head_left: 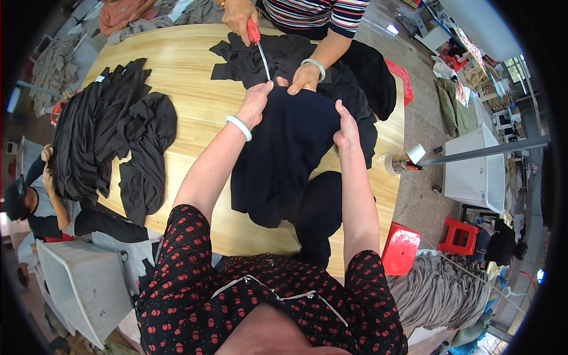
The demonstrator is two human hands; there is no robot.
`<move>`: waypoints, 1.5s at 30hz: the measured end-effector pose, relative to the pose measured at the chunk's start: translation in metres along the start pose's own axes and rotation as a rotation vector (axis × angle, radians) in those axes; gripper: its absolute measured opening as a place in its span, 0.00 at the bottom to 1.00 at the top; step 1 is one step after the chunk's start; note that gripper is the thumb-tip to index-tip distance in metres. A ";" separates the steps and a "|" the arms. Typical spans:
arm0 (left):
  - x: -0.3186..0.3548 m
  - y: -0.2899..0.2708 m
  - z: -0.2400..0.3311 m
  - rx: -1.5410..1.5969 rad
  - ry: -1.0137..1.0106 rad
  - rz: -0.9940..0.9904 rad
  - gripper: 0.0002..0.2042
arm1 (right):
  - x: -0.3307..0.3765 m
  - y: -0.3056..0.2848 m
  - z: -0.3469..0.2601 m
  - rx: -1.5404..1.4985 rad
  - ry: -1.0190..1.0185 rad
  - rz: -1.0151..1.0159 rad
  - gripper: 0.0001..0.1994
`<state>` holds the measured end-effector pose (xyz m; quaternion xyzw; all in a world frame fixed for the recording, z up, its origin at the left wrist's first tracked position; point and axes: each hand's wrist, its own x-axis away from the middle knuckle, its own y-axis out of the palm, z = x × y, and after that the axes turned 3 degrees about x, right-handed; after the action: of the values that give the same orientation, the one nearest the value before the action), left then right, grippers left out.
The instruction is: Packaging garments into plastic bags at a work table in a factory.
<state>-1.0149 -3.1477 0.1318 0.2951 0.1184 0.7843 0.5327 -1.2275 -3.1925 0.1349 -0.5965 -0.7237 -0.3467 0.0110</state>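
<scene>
Across the work area, a pale wood table (pixel 195 71) carries everything. On its left lies a heap of dark garments (pixel 89 130), creased, loosely stacked; at the far side, charcoal cloth (pixel 260 59) is spread flat-ish. Nearer the middle — the navy garment (pixel 290 148), held up at its far edge, lower part draping toward the wearer onto the table. Looks soft, limp, fairly light; likely folds wherever unsupported, not slippery or fragile by its matte look. Best grip probably both far corners, edge kept taut between.

Left hand (pixel 254 105) is closed, pinching the far left corner, thumb on the edge. Right hand (pixel 347 127) is partly closed on the right edge, thumb up, fingers mostly hidden by cloth. Co-worker's braceleted hand (pixel 305 78) presses the far edge between them; the other hand (pixel 238 18) grips a red-handled tool (pixel 254 32) — metal tip by the left thumb, contact unclear.
</scene>
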 end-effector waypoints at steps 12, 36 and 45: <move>0.005 0.010 -0.001 0.073 0.144 -0.022 0.08 | 0.001 -0.001 -0.005 0.056 -0.027 0.017 0.13; 0.006 0.000 0.002 0.006 0.175 0.018 0.10 | -0.004 0.000 -0.001 0.096 -0.044 -0.063 0.12; 0.008 -0.009 0.001 0.006 0.105 0.047 0.09 | -0.008 0.003 0.004 0.117 -0.085 -0.075 0.11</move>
<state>-1.0097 -3.1372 0.1307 0.2578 0.1416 0.8107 0.5063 -1.2212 -3.1974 0.1300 -0.5815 -0.7645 -0.2782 0.0019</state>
